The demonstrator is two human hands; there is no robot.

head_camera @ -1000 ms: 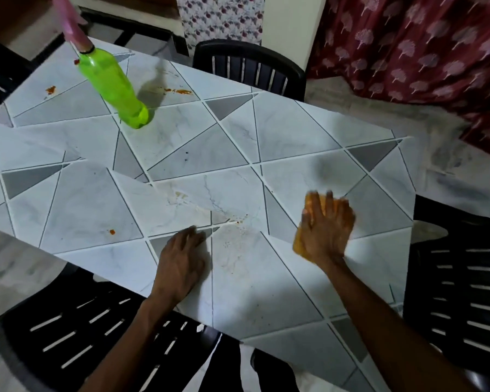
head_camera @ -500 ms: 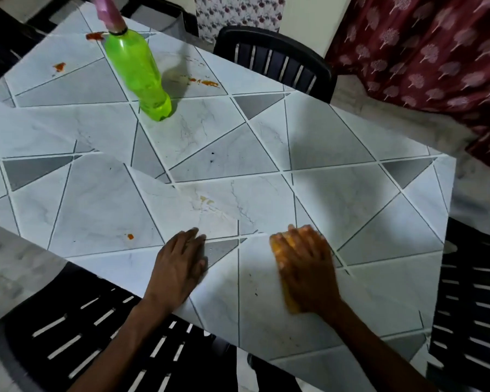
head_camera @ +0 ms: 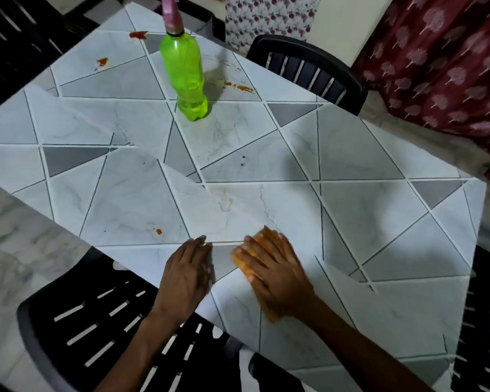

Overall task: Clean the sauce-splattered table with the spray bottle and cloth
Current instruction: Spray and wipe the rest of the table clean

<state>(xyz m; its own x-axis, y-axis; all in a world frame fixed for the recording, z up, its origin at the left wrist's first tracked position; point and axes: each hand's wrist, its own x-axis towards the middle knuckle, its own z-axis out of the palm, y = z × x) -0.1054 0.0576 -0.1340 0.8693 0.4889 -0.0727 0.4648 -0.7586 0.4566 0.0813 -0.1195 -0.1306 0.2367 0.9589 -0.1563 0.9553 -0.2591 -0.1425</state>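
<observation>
Table (head_camera: 351, 154) holds an upright spray bottle (head_camera: 186, 72); left hand (head_camera: 186, 275) lies flat, flat right hand (head_camera: 275, 274) presses cloth (head_camera: 242, 263).

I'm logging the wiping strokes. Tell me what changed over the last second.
The right hand, pressing the orange cloth, swept left across the table to just beside the left hand. The left hand stayed flat near the edge; the green spray bottle stayed put.

A pale marbled floor (head_camera: 14, 239) is seen at the left. A near chair (head_camera: 96, 321), a far chair (head_camera: 309, 69) and a right chair (head_camera: 487, 321) (all black, slatted) are set about. A red curtain (head_camera: 441, 66) is hung beside a cream wall (head_camera: 340, 24).
</observation>
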